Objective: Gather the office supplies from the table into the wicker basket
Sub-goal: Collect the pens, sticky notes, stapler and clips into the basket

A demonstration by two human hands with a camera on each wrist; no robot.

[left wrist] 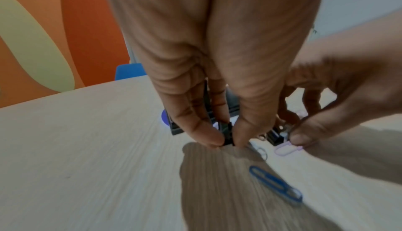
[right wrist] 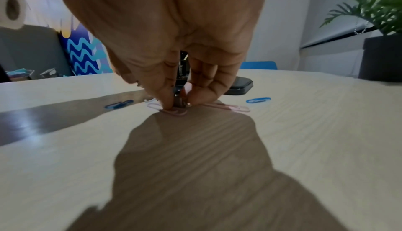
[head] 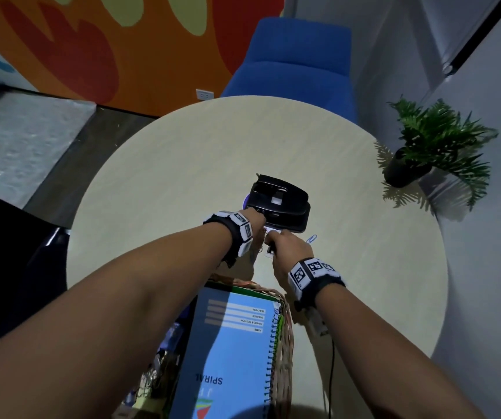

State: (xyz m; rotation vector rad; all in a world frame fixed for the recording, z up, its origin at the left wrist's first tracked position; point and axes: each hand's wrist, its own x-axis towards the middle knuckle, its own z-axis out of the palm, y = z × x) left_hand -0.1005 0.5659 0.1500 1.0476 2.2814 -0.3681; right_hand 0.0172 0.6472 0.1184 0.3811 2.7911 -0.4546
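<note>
A black hole punch (head: 279, 204) stands in the middle of the round table (head: 182, 176). Just in front of it, my left hand (left wrist: 226, 140) pinches a small black binder clip (left wrist: 226, 134) between thumb and finger on the tabletop. My right hand (right wrist: 178, 104) pinches a second black binder clip (left wrist: 275, 136), its fingertips down on a pink paper clip (right wrist: 174, 111). Another pink clip (right wrist: 230, 107) and blue paper clips (right wrist: 259, 99) (left wrist: 276, 183) lie loose nearby. The wicker basket (head: 287, 328) at the near edge holds a blue spiral notebook (head: 228, 343).
A purple round item (head: 247, 199) peeks out from under the hole punch's left side. A potted plant (head: 418, 158) stands at the table's right edge, and a blue chair (head: 297, 62) is behind the table. A black cable (head: 330, 373) hangs from my right wrist.
</note>
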